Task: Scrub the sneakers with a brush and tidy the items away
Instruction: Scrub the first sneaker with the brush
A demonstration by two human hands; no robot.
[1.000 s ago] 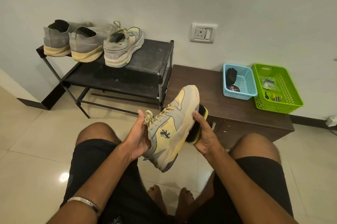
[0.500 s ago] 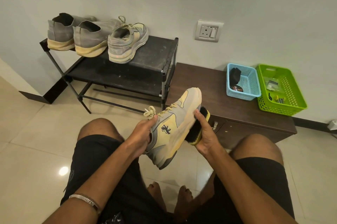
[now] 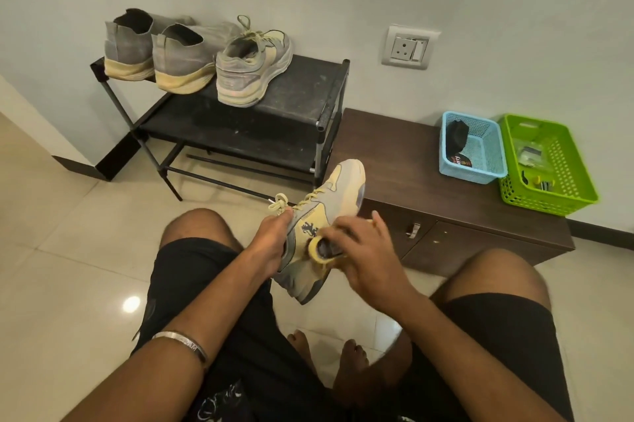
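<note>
Currently: right hand [image 3: 363, 250] curled around yellow brush [image 3: 320, 251], bristles against side panel of sneaker [image 3: 322, 226]. Left hand [image 3: 271, 243] gripping sneaker at collar, held above knees, toe toward dark cabinet [image 3: 404, 161]. Suggest short strokes, firm counter-hold, rotating shoe for sole edge. Blue basket [image 3: 487, 161] awaiting brush afterward.

Even, soft indoor light, moderately bright; a round glare spot on the glossy floor tiles [image 3: 131, 304]; faint shadows under the shoe rack [image 3: 291, 102]; motion blur on the right hand [image 3: 363, 250] and brush [image 3: 320, 250]; wide-angle bending toward the edges.
</note>
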